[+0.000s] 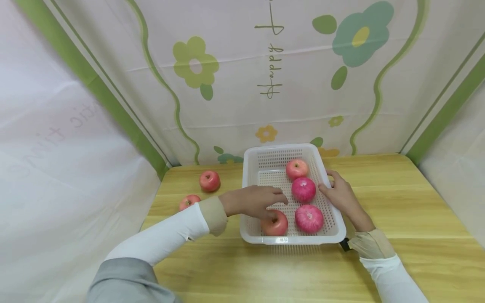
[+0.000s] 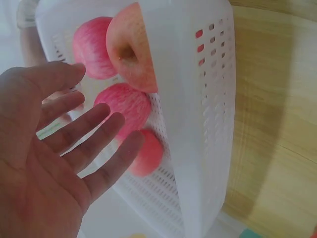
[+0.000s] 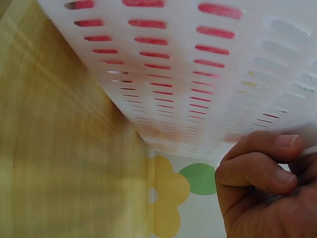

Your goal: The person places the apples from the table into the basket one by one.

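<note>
Left hand (image 1: 256,201): fingers spread, holding nothing, over a glossy orange-red round apple (image 1: 275,224) in a white perforated plastic basket (image 1: 307,240). Right hand (image 1: 344,198): fingers gripping its right rim. Also inside: three pink-red round apples (image 1: 309,219). Left, on the yellow wood-grain surface (image 1: 212,273): two red apples (image 1: 209,181). Risk: a fingertip nudge could roll fruit; a rim tug could tilt the basket.

I wore a grey sleeve (image 1: 126,277) lower left, over a white sleeve (image 1: 163,236) with a beige cuff (image 1: 213,215); lower right, another white sleeve (image 1: 398,282), another beige cuff (image 1: 375,245).
</note>
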Available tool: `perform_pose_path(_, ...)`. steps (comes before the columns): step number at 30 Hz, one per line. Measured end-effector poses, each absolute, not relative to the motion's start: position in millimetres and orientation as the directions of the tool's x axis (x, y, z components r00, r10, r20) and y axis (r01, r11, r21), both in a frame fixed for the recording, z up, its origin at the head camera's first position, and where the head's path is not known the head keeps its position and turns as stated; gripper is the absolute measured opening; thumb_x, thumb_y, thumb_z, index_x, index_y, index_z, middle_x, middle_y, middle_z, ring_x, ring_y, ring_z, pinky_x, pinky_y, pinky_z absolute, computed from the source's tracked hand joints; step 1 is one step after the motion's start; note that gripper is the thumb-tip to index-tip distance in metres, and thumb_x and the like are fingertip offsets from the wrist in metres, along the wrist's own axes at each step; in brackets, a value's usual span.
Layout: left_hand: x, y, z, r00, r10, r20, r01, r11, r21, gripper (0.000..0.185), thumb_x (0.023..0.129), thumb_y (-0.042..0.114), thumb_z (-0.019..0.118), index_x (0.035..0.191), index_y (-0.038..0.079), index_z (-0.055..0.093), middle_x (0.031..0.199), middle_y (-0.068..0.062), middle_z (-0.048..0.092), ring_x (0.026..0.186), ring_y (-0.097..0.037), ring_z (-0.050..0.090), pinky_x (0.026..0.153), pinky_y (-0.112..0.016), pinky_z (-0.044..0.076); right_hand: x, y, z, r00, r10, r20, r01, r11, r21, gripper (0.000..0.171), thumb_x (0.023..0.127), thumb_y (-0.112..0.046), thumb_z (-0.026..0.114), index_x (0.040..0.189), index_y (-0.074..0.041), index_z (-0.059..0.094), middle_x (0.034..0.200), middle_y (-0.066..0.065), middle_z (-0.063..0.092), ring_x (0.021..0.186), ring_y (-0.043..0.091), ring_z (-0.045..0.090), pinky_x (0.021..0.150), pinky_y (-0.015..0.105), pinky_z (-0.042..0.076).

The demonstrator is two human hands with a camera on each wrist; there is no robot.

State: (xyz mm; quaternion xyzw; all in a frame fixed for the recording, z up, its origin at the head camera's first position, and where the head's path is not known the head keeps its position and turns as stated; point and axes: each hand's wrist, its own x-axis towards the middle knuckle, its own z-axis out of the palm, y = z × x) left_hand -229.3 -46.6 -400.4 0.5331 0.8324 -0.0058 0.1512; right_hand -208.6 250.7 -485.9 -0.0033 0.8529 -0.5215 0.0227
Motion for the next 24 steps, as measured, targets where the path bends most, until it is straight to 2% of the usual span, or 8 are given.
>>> perform_pose_path(7,-234,-59,-398,-0.402,0.906,-0.133,0.895,0.419,0.151,0.030,0.105,0.022,0.066,0.134,0.018,0.069,0.130,0.002,0.070,0.114,-0.013,0.069,0.091,-0.032,0.060,-209,250,-485,-0.999,-0.030,-0.041,0.022,0.462,-0.886,0.069,0.107,-0.016,0.058,0.162,0.008,0.024,0.123,0.044,0.065,0.086,0.041,0.080,0.062,0.044,0.066)
perform_pose_path(14,-236,-69,-396,-0.436,0.899,-0.027,0.888,0.435,0.150,0.024,0.103,0.017,0.065,0.126,0.017,0.071,0.122,-0.001,0.074,0.094,-0.011,0.067,0.080,-0.030,0.058,-208,251,-485,-0.999,-0.033,-0.040,0.020,0.466,-0.885,0.069,0.107,-0.016,0.057,0.162,0.008,0.023,0.125,0.044,0.064,0.087,0.042,0.080,0.062,0.044,0.066)
perform_pose_path(24,-244,-84,-399,-0.509,0.858,0.065,0.855,0.495,0.154,0.023,0.101,0.014,0.065,0.124,0.013,0.072,0.113,-0.001,0.073,0.093,-0.013,0.070,0.078,-0.029,0.057,-210,251,-488,-0.998,-0.035,-0.045,0.024,0.460,-0.888,0.070,0.107,-0.016,0.058,0.163,0.007,0.023,0.126,0.044,0.064,0.087,0.042,0.080,0.062,0.044,0.066)
